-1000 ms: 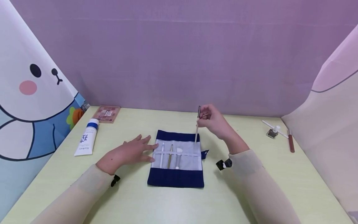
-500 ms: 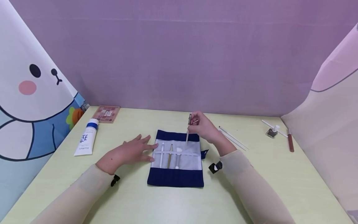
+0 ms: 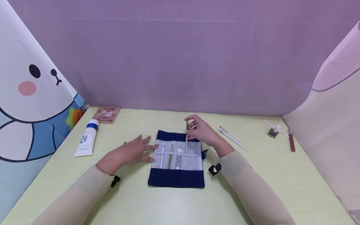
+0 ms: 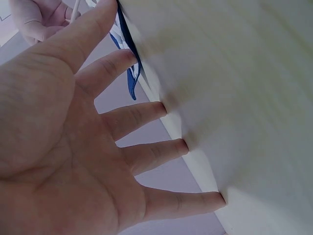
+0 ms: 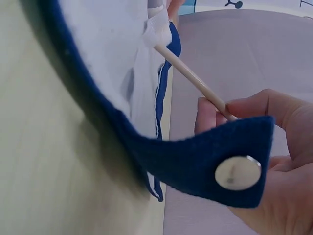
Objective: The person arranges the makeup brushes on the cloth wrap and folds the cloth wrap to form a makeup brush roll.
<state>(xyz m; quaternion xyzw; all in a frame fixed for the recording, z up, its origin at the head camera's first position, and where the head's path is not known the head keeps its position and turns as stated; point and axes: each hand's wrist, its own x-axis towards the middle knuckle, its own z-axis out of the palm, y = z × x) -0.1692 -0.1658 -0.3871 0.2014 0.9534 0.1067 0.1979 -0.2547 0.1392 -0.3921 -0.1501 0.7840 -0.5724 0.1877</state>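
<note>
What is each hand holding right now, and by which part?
The right hand pinches a thin makeup brush near its upper end, tip down at the brush roll. The left hand holds nothing; it rests flat at the roll's left edge.

Head overlooks table; wrist views close-up, share pouch (image 3: 176, 156).

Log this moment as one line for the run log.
left hand: flat, pressing pouch edge | right hand: pinching brush, tip at strap

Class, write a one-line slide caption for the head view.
Right hand slides a brush into a blue pouch; left hand steadies it.
</note>
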